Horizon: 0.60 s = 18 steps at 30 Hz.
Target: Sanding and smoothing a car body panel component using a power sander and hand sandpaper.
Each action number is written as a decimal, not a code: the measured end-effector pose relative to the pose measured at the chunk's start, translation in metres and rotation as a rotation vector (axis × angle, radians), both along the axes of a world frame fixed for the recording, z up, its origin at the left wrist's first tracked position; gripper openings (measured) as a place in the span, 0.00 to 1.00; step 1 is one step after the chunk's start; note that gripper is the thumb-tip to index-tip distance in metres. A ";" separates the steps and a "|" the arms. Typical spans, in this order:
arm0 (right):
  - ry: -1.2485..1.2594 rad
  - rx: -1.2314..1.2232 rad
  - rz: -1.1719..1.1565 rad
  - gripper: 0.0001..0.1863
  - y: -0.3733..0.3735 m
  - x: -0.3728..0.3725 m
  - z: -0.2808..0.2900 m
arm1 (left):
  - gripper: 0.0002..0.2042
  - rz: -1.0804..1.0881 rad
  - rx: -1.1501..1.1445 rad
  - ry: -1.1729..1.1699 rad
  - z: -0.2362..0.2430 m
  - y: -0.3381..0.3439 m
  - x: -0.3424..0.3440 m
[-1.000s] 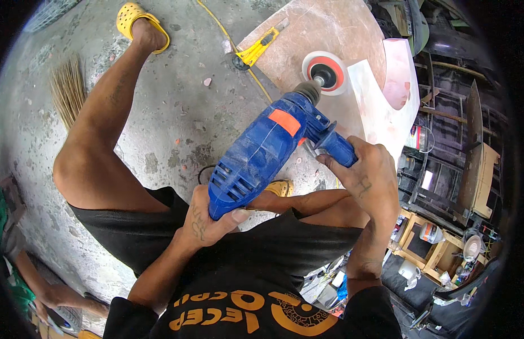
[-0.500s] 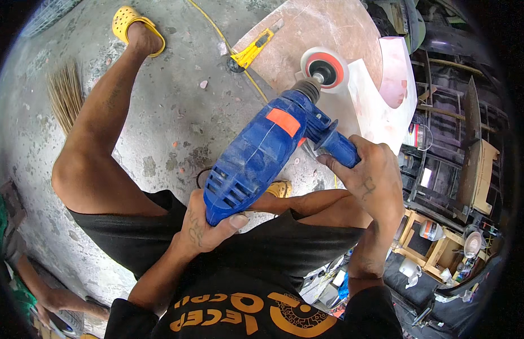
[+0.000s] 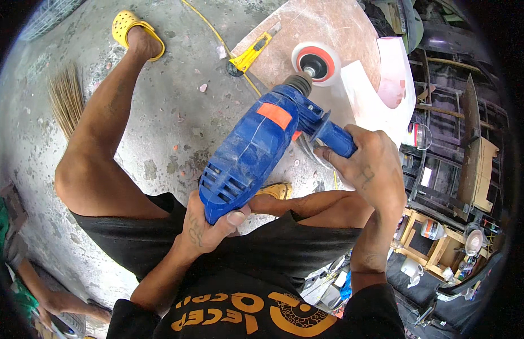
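A dusty blue power drill (image 3: 248, 150) with an orange patch is held across my lap. Its chuck carries a round backing pad (image 3: 317, 64) with a black centre, a red-orange ring and a pale outer rim, over a pinkish board (image 3: 324, 25). My left hand (image 3: 208, 223) is wrapped round the drill's rear end, thumb on top; its other fingers are hidden beneath. My right hand (image 3: 372, 164) grips the blue side handle (image 3: 336, 138). Beside the pad lies a white panel (image 3: 366, 107) with a curved edge. Whether the pad touches either surface I cannot tell.
A yellow cutter knife (image 3: 250, 53) lies at the board's left edge, near a yellow cord (image 3: 208, 22). A straw broom (image 3: 66, 99) rests on the concrete floor (image 3: 160, 121). Another person's arm (image 3: 64, 301) shows at lower left. Racks and a wooden crate (image 3: 426, 246) stand right.
The drill and its pad have shifted slightly left and up, and both my hands have moved a little with it. My grip looks the same.
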State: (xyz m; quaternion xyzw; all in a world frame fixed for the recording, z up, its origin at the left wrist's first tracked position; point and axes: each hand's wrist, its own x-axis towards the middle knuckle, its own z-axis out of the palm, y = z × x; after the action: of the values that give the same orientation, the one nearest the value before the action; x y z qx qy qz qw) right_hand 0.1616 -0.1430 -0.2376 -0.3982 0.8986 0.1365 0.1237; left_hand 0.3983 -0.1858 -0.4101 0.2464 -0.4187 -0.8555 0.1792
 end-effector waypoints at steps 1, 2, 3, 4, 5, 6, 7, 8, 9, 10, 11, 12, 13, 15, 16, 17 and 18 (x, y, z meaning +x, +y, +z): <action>-0.005 -0.003 0.002 0.20 -0.003 -0.001 -0.002 | 0.20 0.031 -0.003 0.002 -0.002 0.000 0.000; -0.022 -0.011 0.026 0.19 -0.006 -0.003 -0.005 | 0.20 0.032 -0.006 -0.002 -0.004 0.001 0.000; -0.039 -0.019 0.049 0.19 -0.007 -0.003 -0.007 | 0.20 0.077 -0.018 0.014 -0.006 0.002 0.001; -0.039 -0.019 0.050 0.19 -0.008 -0.003 -0.007 | 0.21 0.123 -0.028 0.033 -0.008 0.003 0.000; -0.043 -0.017 0.052 0.19 -0.008 -0.002 -0.008 | 0.21 0.123 -0.027 0.033 -0.007 0.002 0.001; -0.048 -0.016 0.053 0.19 -0.008 -0.002 -0.008 | 0.21 0.097 -0.023 0.023 -0.006 0.001 0.002; -0.047 -0.015 0.052 0.19 -0.007 -0.002 -0.008 | 0.22 0.070 -0.019 0.014 -0.005 0.000 0.003; -0.040 -0.018 0.047 0.19 -0.004 -0.003 -0.007 | 0.22 0.069 -0.018 0.015 -0.005 0.000 0.004; -0.034 -0.021 0.042 0.20 -0.002 -0.003 -0.006 | 0.22 0.013 0.006 -0.005 -0.004 -0.001 0.006; -0.035 -0.021 0.043 0.20 0.000 -0.003 -0.004 | 0.23 -0.041 0.029 -0.028 -0.004 -0.002 0.008; -0.043 -0.005 0.027 0.20 0.001 -0.002 -0.003 | 0.23 -0.041 0.028 -0.029 -0.003 -0.002 0.008; -0.052 0.012 0.012 0.20 0.001 -0.002 -0.001 | 0.23 -0.059 0.004 -0.032 -0.002 -0.003 0.009; -0.051 0.013 0.009 0.20 0.002 0.000 0.001 | 0.23 -0.080 -0.019 -0.032 -0.001 -0.003 0.009; -0.060 -0.011 -0.024 0.19 0.003 0.002 0.003 | 0.23 -0.067 -0.027 -0.029 0.002 -0.003 0.008; -0.058 -0.011 -0.026 0.19 0.003 0.002 0.005 | 0.23 -0.051 -0.035 -0.026 0.003 -0.002 0.007; -0.057 0.005 -0.042 0.20 0.002 0.001 0.006 | 0.23 -0.052 -0.035 -0.025 0.003 -0.002 0.008; -0.055 0.020 -0.059 0.20 0.003 0.001 0.007 | 0.23 -0.050 -0.053 -0.032 0.003 -0.001 0.008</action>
State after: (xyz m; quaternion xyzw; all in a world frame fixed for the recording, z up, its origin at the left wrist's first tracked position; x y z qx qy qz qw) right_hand 0.1630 -0.1404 -0.2307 -0.3741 0.9047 0.1309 0.1565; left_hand 0.4065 -0.1863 -0.4069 0.2447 -0.4500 -0.8443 0.1574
